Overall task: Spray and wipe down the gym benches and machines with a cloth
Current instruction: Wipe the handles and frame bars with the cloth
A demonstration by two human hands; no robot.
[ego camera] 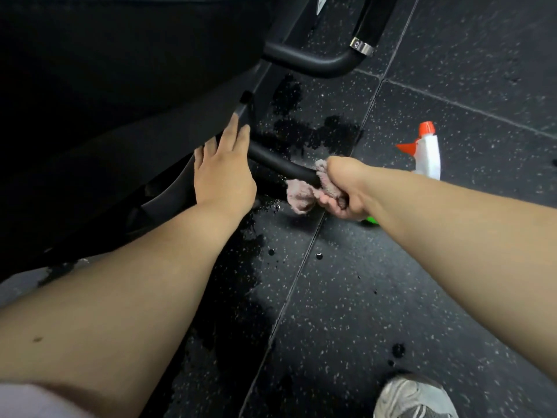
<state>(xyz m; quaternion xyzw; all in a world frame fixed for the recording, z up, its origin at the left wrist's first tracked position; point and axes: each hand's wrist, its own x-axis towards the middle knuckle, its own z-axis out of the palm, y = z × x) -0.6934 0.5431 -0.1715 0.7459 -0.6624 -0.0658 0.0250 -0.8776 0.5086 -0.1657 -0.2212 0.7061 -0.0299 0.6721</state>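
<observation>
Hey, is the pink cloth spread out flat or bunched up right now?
Bunched up: the right hand grips the pink cloth as a crumpled wad wrapped against the black bar.

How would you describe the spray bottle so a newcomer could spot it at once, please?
Look at the dark speckled floor, on the tile just beyond the right hand that grips the pink cloth. The spray bottle sits there, the only white thing with an orange-red trigger and cap.
</observation>
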